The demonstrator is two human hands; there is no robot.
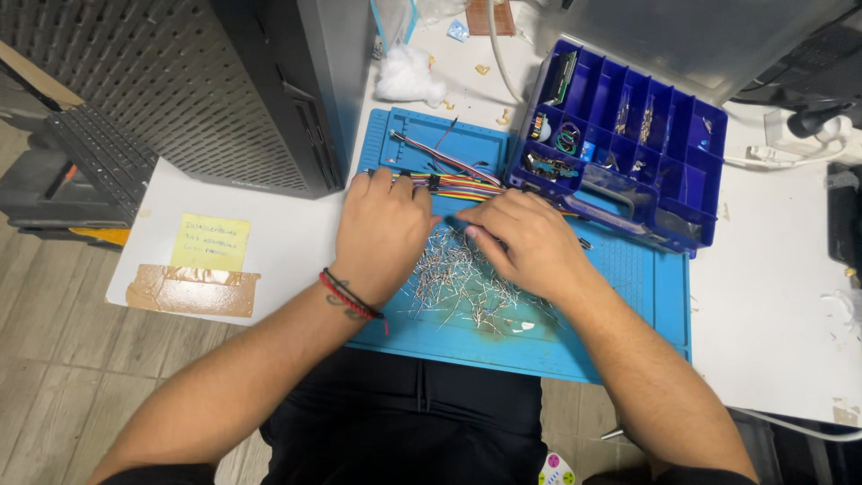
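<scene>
Sorting pins on the blue mat

Your 2 hands, left hand and right hand, pinch among light, slippery, loose metal pins; take each mid-shaft.

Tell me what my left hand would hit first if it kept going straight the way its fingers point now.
The left hand points away from the body, fingertips already on the multicoloured ribbon wires. Past them lies bare blue mat, then likely the white cotton tuft, though depth is unclear.

Bare forearms, red and black bracelets on left wrist, black trousers.
</scene>
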